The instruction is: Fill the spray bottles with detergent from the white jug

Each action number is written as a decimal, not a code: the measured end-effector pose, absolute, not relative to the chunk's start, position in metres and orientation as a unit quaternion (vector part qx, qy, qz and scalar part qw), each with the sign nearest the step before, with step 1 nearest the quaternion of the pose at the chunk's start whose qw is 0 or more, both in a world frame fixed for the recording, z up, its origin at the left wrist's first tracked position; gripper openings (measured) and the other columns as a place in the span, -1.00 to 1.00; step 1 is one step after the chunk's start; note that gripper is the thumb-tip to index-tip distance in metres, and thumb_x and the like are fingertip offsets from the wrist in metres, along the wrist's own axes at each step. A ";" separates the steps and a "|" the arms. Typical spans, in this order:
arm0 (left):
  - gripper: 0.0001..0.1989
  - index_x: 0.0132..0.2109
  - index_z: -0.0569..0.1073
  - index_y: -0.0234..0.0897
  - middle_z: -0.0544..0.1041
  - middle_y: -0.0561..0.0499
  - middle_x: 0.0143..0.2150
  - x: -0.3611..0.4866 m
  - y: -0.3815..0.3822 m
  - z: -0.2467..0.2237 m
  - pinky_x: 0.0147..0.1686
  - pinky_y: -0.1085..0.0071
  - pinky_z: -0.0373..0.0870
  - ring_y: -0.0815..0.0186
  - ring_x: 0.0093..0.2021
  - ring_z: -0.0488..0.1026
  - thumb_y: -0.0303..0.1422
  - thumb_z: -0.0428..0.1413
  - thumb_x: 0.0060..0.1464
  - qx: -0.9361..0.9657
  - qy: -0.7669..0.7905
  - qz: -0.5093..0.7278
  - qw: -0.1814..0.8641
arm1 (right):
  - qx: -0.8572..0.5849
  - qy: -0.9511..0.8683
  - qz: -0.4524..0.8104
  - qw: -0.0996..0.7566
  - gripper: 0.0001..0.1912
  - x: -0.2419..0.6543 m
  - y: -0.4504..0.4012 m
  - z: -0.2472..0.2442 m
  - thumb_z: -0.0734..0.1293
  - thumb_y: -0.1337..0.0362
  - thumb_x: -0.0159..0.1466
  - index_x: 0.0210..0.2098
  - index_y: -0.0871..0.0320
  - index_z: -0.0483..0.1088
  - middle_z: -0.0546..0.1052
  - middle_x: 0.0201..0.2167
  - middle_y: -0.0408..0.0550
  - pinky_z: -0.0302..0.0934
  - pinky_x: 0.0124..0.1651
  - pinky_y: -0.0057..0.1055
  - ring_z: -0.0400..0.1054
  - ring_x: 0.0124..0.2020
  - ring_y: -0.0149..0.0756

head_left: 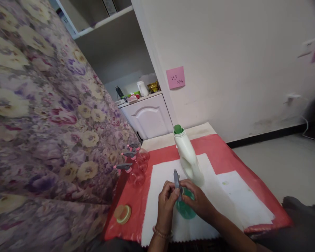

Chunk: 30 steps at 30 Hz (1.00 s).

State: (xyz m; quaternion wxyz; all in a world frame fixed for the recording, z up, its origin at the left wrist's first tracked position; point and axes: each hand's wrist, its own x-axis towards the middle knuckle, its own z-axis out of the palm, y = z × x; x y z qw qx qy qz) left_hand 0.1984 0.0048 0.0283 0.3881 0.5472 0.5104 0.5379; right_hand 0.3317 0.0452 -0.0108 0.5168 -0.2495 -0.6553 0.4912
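Note:
A small spray bottle (186,211) with green liquid stands on the white cloth (161,185) in front of me. Its grey trigger sprayer head (176,178) sits at the bottle's neck. My left hand (168,197) grips the sprayer head with thumb and fingers. My right hand (195,197) closes around the bottle's neck, and its fingers partly hide the join. Just behind, touching the cloth, stands a large cream jug (186,152) with a green pouring spout (178,130) and no cap on it.
Several clear spray bottles (136,175) with grey-and-pink triggers stand at the table's left. A yellowish round lid (123,214) lies on the red tablecloth (136,213) at front left. White paper (243,199) lies right. A floral curtain (55,122) hangs close on the left.

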 end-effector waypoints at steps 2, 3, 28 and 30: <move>-0.81 -0.31 0.41 -0.26 0.25 0.09 -0.37 0.199 0.005 0.026 -0.30 0.46 0.20 0.33 -0.32 0.22 -0.22 0.13 0.13 0.549 0.507 0.539 0.388 | -0.254 -0.649 0.494 0.519 -0.85 0.332 0.047 -0.012 0.31 0.33 0.14 -0.25 0.11 0.39 0.46 -0.21 -0.06 0.22 0.00 -0.27 0.35 -0.12 -0.18; -0.81 -0.31 0.40 -0.26 0.24 0.09 -0.37 0.199 0.005 0.025 -0.31 0.46 0.19 0.34 -0.33 0.21 -0.22 0.13 0.13 0.550 0.504 0.540 0.390 | -0.269 -0.640 0.491 0.527 -0.87 0.332 0.047 -0.012 0.33 0.34 0.12 -0.30 0.11 0.38 0.45 -0.25 -0.08 0.23 -0.03 -0.28 0.35 -0.15 -0.18; -0.78 -0.31 0.41 -0.27 0.24 0.10 -0.39 0.199 0.005 0.020 -0.33 0.45 0.19 0.34 -0.35 0.19 -0.19 0.13 0.13 0.537 0.507 0.549 0.391 | -0.290 -0.616 0.479 0.554 -0.77 0.328 0.048 -0.019 0.40 0.39 0.02 -0.32 0.10 0.36 0.42 -0.25 -0.10 0.22 -0.04 -0.28 0.35 -0.14 -0.17; -0.79 -0.28 0.43 -0.27 0.26 0.09 -0.38 0.199 0.005 0.020 -0.32 0.45 0.20 0.33 -0.33 0.21 -0.20 0.12 0.13 0.539 0.511 0.546 0.387 | -0.268 -0.636 0.484 0.537 -0.71 0.328 0.048 -0.020 0.39 0.36 0.06 -0.20 0.10 0.39 0.44 -0.18 -0.07 0.21 0.02 -0.26 0.34 -0.09 -0.16</move>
